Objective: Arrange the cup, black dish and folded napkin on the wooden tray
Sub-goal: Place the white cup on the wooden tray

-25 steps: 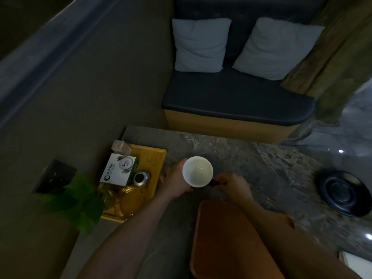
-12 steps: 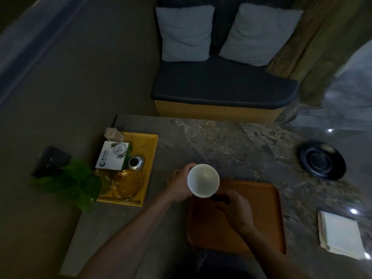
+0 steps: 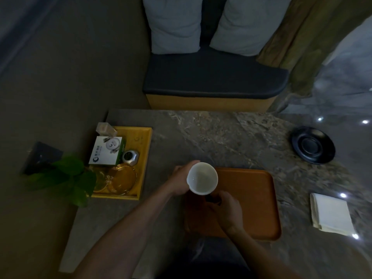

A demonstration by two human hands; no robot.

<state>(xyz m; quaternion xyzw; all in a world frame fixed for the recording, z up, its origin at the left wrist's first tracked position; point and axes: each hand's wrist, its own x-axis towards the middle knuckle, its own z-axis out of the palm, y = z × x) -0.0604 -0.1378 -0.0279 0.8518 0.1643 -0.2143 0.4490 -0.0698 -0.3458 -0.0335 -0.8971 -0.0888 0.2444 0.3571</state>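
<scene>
A white cup (image 3: pixel 202 177) with a dark handle hangs over the left end of the brown wooden tray (image 3: pixel 249 198). My left hand (image 3: pixel 180 181) wraps the cup's left side. My right hand (image 3: pixel 226 209) pinches the dark handle just below the rim. The black dish (image 3: pixel 313 144) lies on the stone table at the far right. A folded white napkin (image 3: pixel 331 214) rests on the table to the right of the tray. Whether the cup's base touches the tray is hidden.
A yellow tray (image 3: pixel 144 158) at the left holds a white box, a small tin and glass dishes. A green plant (image 3: pixel 66 179) leans at the table's left edge. A dark bench (image 3: pixel 213 81) with two pillows stands beyond the table.
The view has tilted further down. Both hands brought the cup from the table beyond the tray to over its left end, where it has held since half a second ago.
</scene>
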